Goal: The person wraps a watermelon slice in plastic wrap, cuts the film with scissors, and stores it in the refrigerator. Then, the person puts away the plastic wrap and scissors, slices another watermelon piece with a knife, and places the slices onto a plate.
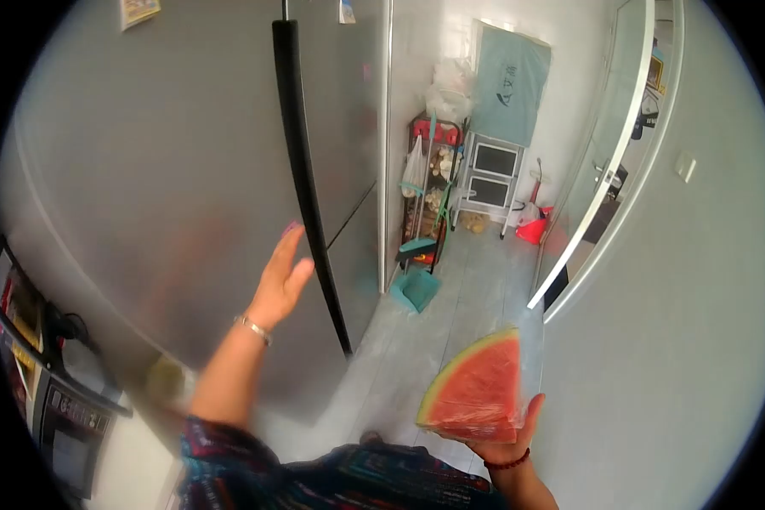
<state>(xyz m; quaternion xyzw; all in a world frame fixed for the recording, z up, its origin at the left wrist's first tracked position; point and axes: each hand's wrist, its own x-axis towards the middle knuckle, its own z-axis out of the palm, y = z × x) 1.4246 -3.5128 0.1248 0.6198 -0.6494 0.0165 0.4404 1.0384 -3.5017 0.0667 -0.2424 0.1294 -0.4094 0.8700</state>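
My right hand point(523, 429) supports a large wedge of watermelon point(476, 387) from below and from its right side. Clear plastic film covers the red flesh, and the green rind curves along the upper left. My left hand point(282, 279) is raised before the grey refrigerator point(170, 170), its fingers extended and thumb apart. Its fingertips are close to the long black refrigerator handle point(302, 161); whether they touch it I cannot tell. The refrigerator doors look closed.
Beyond the refrigerator stand a teal dustpan point(416, 290), a broom, a loaded rack point(433, 161) and a folded step stool point(490, 174). A red dustpan point(533, 225) sits near the open door point(599, 136). A microwave oven point(68, 438) is at lower left.
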